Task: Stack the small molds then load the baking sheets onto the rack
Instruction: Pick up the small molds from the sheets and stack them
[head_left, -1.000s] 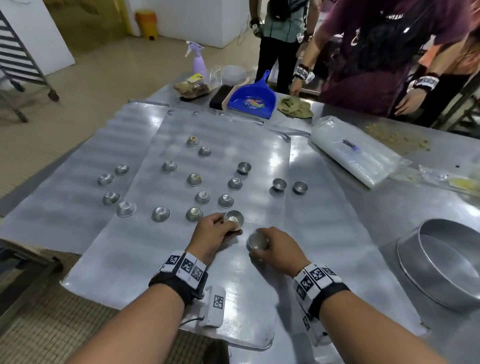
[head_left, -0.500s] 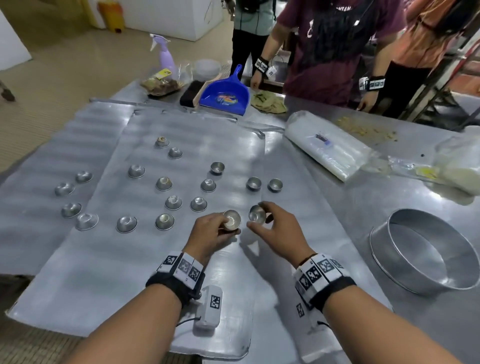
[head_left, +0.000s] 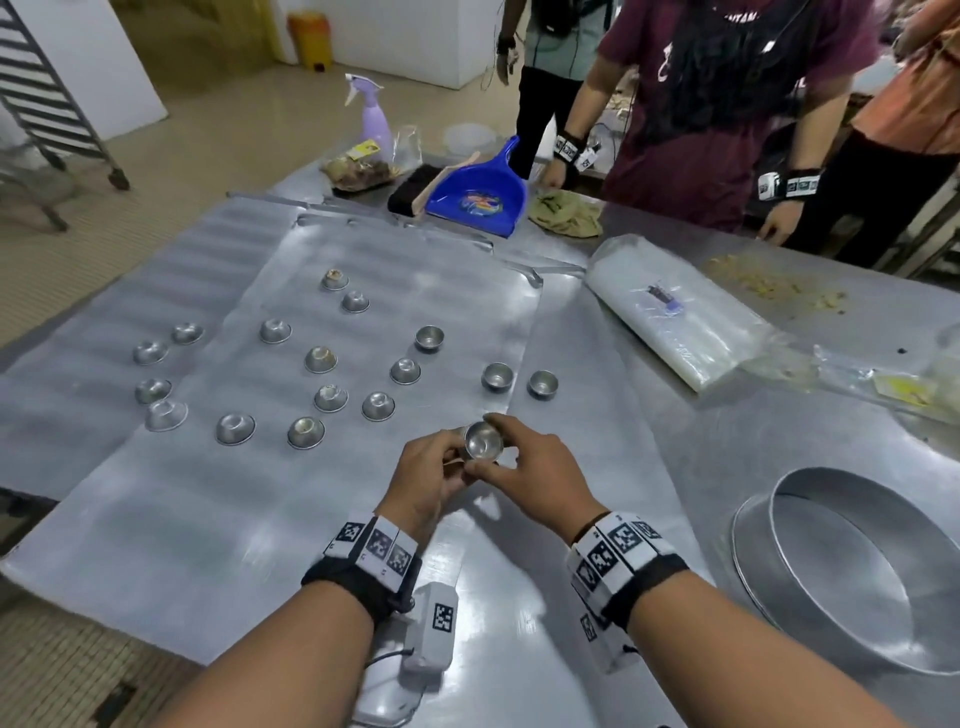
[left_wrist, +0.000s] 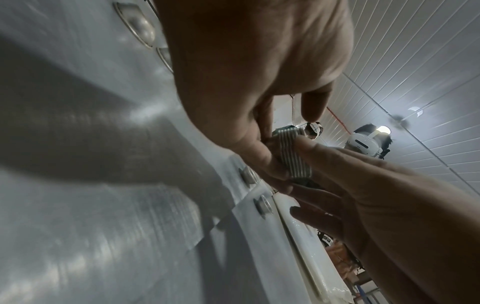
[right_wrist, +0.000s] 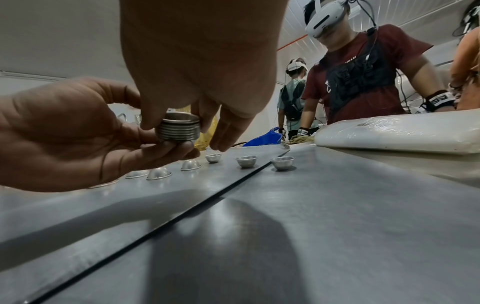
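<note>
A stack of small metal molds (head_left: 483, 441) hangs just above the middle baking sheet (head_left: 208, 519). My left hand (head_left: 447, 460) cradles the stack from below and the left. My right hand (head_left: 511, 447) pinches its top mold between thumb and fingers. The right wrist view shows the nested ribbed rims of the stack (right_wrist: 179, 128), and the left wrist view shows the same stack (left_wrist: 291, 152) between both hands. Several loose molds (head_left: 378, 406) lie scattered on the sheets, most upside down. Three stand upright, two of them (head_left: 497, 376) by the right sheet (head_left: 597, 389).
A wheeled rack (head_left: 47, 104) stands far left on the floor. A large round metal ring (head_left: 857, 571) sits at my right, and a plastic bundle (head_left: 675, 322) lies behind it. A blue dustpan (head_left: 478, 192) and a spray bottle (head_left: 375, 122) are at the back. People (head_left: 727, 104) stand across the table.
My right hand lifted a mold off the sheet and carried it left onto the stack in my left hand. Both hands now meet at the stack.
</note>
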